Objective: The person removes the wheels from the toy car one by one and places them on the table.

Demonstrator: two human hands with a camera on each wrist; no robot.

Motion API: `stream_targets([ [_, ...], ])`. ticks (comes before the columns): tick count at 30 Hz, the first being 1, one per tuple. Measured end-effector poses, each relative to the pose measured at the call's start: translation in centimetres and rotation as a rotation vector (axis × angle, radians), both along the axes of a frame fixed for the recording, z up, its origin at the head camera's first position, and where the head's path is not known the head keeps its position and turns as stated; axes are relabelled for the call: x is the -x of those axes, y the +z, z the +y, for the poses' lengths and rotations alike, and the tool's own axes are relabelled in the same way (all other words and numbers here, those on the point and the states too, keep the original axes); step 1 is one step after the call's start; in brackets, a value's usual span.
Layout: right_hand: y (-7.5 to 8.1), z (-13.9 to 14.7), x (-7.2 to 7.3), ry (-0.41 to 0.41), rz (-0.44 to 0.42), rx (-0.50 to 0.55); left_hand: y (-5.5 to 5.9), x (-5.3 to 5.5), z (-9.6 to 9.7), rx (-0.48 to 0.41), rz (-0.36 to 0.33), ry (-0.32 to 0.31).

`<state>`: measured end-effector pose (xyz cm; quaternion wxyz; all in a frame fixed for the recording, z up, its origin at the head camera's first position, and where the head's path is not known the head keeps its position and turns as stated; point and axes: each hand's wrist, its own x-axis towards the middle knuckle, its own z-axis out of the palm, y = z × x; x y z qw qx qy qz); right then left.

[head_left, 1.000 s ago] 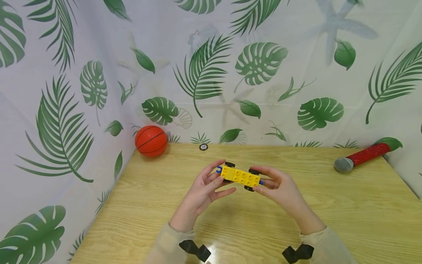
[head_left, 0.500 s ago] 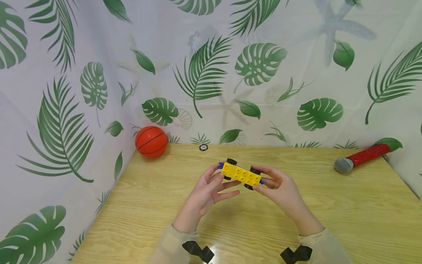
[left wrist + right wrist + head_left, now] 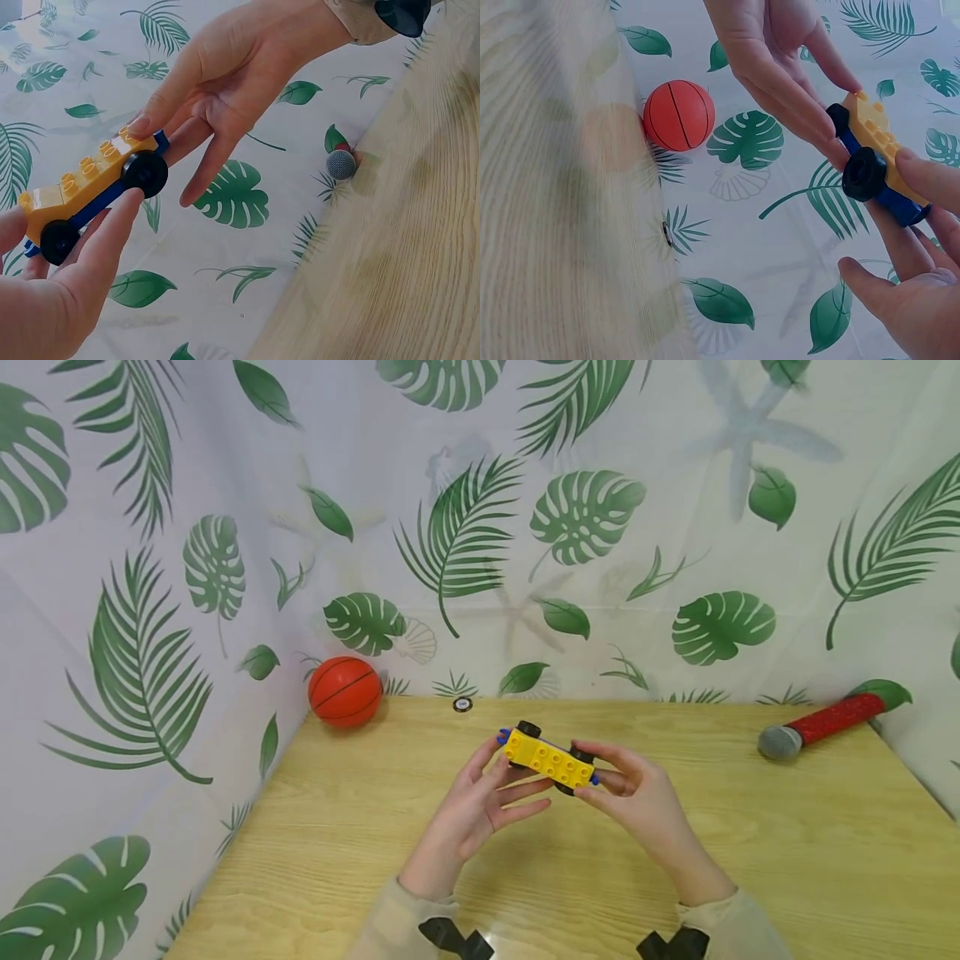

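Note:
Both hands hold a toy car up above the table. It has a yellow studded top, a blue base, black wheels and small blue hitches at its ends. In the head view, my left hand pinches the car's left end between thumb and fingers, its lower fingers stretched out. My right hand grips the right end, thumb on the near side and index finger by the far wheel. The left wrist view shows the car from the side, with the right thumb resting on its studs. Part of the underside is hidden.
A red ball with black lines stands at the table's back left corner. A small black-and-white disc lies at the back edge. On the right is a red microphone with a grey head. Leaf-print cloth hangs behind the wooden table.
The car's left end has risen slightly and the car slopes more down to the right. The left hand has shifted a little rightward. The head view has tilted up slightly.

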<state>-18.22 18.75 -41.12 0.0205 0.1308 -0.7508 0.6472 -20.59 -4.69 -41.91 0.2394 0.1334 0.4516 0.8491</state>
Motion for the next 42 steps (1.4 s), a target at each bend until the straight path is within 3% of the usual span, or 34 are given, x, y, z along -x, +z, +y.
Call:
stream_targets([
  [10, -0.3, -0.2, -0.2, 0.001, 0.033, 0.026, -0.1, -0.1, 0.3, -0.015, -0.029, 0.041],
  [23, -1.0, -0.8, -0.1, 0.013, 0.103, 0.046, -0.1, -0.2, 1.0, -0.047, 0.003, 0.090],
  [30, -1.2, -1.3, 0.0, -0.010, 0.089, 0.022, -0.1, -0.1, 1.0, -0.013, -0.013, 0.156],
  [36, -1.0, -1.6, -0.1, -0.043, 0.050, -0.013, -0.2, 0.0, 0.6, 0.000, -0.011, 0.150],
  [42, -1.1, -1.9, 0.0, -0.026, 0.022, 0.005, -0.4, 0.2, 0.3, -0.013, 0.014, 0.136],
])
